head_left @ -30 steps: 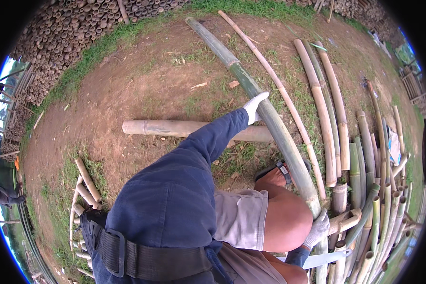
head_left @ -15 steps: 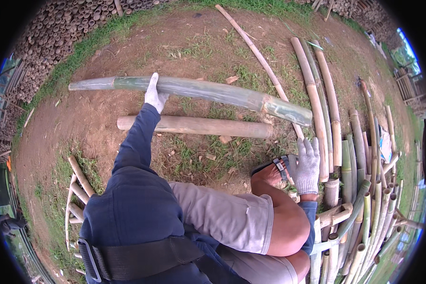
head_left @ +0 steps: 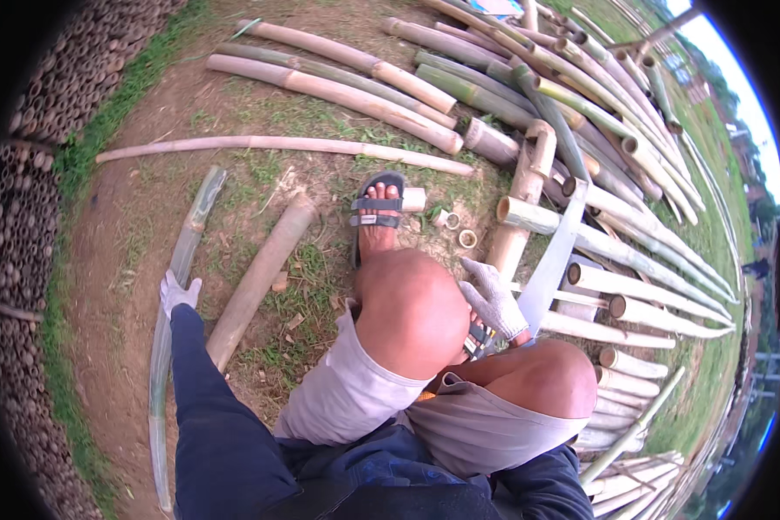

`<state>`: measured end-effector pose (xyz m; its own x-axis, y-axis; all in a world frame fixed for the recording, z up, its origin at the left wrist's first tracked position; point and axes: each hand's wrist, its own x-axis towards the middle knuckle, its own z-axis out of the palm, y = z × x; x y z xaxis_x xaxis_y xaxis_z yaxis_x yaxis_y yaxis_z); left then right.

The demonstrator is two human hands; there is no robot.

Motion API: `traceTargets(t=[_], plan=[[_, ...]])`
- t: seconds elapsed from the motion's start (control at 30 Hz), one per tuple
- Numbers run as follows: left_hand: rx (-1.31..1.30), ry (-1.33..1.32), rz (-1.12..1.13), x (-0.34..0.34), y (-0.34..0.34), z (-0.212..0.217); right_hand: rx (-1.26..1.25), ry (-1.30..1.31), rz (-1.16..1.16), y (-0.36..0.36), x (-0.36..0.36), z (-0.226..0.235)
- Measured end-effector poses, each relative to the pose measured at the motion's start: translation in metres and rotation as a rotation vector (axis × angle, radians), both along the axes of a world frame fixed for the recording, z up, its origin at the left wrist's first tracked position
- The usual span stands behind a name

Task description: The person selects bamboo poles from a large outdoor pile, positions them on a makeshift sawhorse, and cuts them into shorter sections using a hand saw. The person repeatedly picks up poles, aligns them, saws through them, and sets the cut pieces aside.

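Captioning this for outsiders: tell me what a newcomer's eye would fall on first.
Probably the heap of bamboo poles crowding the upper right. Next, perhaps, the broad pale blade right of centre, beside the gloved right hand. At left, the gloved left hand touches a long greenish pole, while stacked bamboo ends line the far left edge.

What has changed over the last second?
The long green bamboo pole has swung to the person's left: it crossed over the short thick bamboo piece, and now runs along its left side. The right hand has let go of the pole and is open near the knee. The view has turned too. The left hand stays on the pole; the short piece remains on the ground.
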<state>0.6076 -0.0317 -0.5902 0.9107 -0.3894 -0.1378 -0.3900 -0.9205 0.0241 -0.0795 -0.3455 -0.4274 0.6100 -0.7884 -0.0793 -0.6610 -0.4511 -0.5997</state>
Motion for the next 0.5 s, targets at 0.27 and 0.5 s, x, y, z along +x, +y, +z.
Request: traceTargets(t=[0.27,0.5], plan=[[-0.227,-0.107,-0.308,-0.044,-0.105,-0.015,0.016,-0.133,-0.714,0.101,-0.082,-0.031],[-0.653,0.309,-1.087,-0.215,-0.357,0.051,-0.516,0.071,-1.007,0.067,-0.136,-0.071]])
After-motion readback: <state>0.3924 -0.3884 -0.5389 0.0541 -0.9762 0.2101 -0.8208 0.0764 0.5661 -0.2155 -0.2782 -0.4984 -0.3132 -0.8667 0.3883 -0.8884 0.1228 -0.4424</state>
